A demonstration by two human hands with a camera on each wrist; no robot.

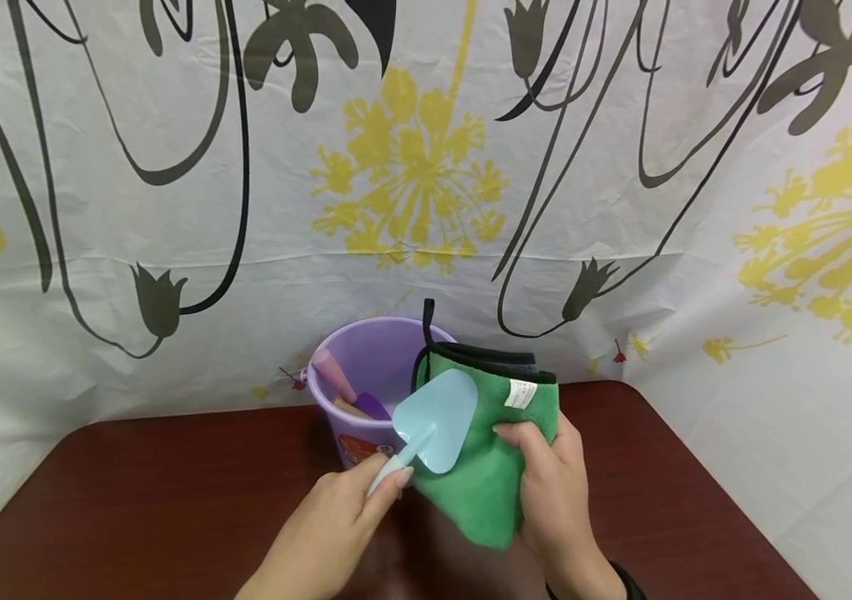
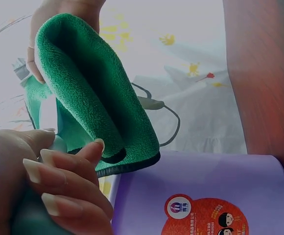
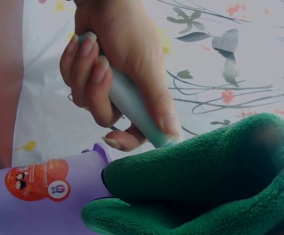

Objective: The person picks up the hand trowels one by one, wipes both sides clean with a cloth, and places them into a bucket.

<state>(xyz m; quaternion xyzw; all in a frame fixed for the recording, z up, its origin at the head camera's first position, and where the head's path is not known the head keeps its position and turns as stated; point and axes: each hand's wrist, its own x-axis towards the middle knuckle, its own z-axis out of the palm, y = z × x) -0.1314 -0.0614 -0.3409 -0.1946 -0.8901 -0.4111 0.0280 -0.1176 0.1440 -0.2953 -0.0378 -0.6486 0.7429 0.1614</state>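
Note:
My left hand grips the handle of a light blue toy shovel, its blade tilted up against a green cloth. Black edging and a white tag show on the folded cloth. My right hand holds that cloth from the right side, thumb on its front. In the right wrist view the shovel's handle lies along the left palm under curled fingers. Just behind the shovel and cloth stands a purple bucket, partly covered by them. Inside it are a pink handle and a purple piece.
The dark red-brown table carries the bucket near its back edge. A white sheet printed with grey and yellow flowers hangs behind and along the sides. An orange-red sticker is on the bucket's wall.

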